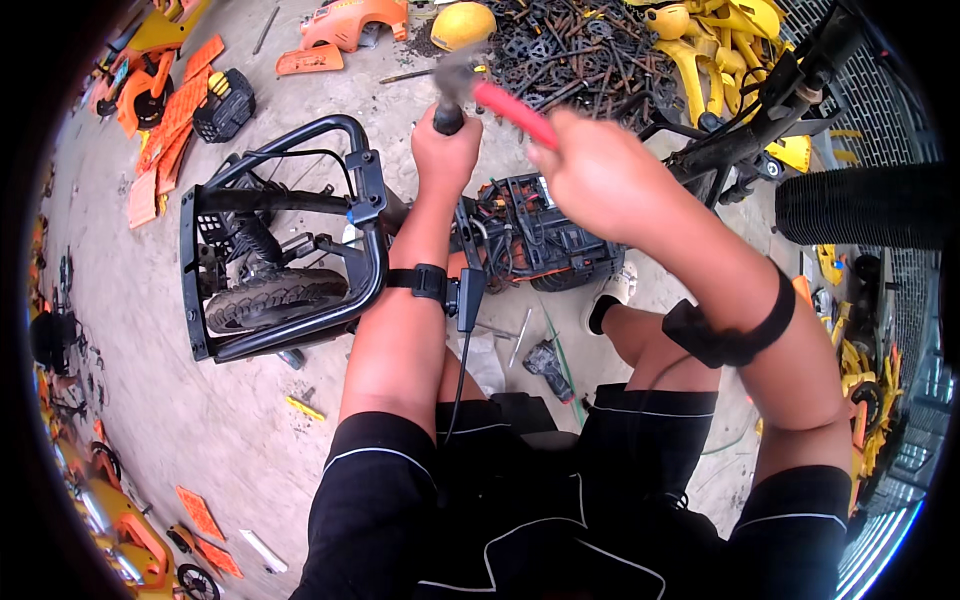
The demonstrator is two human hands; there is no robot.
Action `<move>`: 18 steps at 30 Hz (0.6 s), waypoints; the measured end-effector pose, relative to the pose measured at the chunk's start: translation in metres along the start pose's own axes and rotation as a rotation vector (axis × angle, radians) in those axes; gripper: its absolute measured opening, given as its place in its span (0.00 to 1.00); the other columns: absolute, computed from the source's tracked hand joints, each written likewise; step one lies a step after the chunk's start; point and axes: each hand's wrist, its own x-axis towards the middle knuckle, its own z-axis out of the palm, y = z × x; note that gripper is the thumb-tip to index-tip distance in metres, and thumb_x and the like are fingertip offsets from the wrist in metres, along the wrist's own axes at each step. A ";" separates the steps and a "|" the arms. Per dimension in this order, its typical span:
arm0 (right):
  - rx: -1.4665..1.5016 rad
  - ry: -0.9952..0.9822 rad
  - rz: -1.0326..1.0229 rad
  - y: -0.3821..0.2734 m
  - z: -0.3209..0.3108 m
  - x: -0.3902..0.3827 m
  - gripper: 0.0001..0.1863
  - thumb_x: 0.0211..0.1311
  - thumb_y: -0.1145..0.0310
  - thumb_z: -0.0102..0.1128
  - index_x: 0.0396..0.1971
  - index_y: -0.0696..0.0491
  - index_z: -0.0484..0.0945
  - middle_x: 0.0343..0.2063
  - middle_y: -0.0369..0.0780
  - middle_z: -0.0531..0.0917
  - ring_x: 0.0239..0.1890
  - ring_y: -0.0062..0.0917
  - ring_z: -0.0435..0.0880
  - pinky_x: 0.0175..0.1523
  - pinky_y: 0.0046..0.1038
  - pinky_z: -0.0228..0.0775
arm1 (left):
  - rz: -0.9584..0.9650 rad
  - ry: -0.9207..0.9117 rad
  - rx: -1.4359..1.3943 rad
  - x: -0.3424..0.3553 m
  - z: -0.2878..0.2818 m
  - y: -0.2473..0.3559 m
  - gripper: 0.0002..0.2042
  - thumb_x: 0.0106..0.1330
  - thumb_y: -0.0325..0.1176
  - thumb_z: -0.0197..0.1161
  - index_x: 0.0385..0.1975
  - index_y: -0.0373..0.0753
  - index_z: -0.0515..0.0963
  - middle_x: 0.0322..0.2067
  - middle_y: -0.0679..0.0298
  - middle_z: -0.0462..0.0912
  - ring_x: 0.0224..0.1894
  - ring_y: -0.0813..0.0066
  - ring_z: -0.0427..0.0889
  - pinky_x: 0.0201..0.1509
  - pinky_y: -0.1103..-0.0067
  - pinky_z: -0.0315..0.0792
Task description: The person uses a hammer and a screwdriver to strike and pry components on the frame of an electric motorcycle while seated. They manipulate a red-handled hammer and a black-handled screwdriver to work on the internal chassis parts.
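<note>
My right hand (600, 175) is closed round the red handle of a hammer (515, 112). The hammer's grey head, smeared by motion, is just above my left fist; whether it touches anything there cannot be made out. My left hand (447, 155) is wrapped round a dark cylindrical piece (448, 120), its round black end sticking out at the top of the fist and its lower part hidden. Below and left of that hand stands a black tubular frame (372, 255) with a treaded wheel (275, 300) inside it. A dark chassis with wires (540, 230) lies beneath my right forearm.
A cordless drill (550, 368) lies on the concrete floor near my legs. Piled dark metal parts (570, 55) and yellow shells (715, 50) are at the back. Orange panels (170, 125) lie at the far left, a black ribbed tube (860, 207) at right.
</note>
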 end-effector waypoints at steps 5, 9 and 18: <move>0.204 0.483 -0.424 -0.031 -0.046 -0.009 0.17 0.69 0.56 0.55 0.40 0.58 0.78 0.33 0.50 0.82 0.37 0.47 0.81 0.43 0.41 0.72 | 0.012 0.010 -0.052 0.005 -0.017 0.002 0.05 0.52 0.29 0.64 0.23 0.36 0.75 0.19 0.65 0.77 0.24 0.80 0.74 0.32 0.77 0.71; 0.176 0.267 -0.043 -0.021 -0.011 -0.008 0.18 0.69 0.58 0.55 0.43 0.61 0.76 0.30 0.52 0.83 0.34 0.49 0.83 0.43 0.44 0.73 | 0.026 0.026 0.007 -0.002 0.001 0.008 0.05 0.52 0.29 0.64 0.23 0.36 0.76 0.18 0.65 0.77 0.24 0.79 0.74 0.33 0.76 0.72; 0.275 0.487 -0.293 -0.001 -0.034 -0.036 0.19 0.67 0.57 0.59 0.43 0.60 0.77 0.25 0.44 0.78 0.28 0.31 0.77 0.37 0.32 0.69 | -0.034 0.005 -0.019 0.004 -0.011 -0.001 0.04 0.52 0.28 0.64 0.23 0.36 0.76 0.19 0.67 0.78 0.23 0.80 0.75 0.32 0.78 0.71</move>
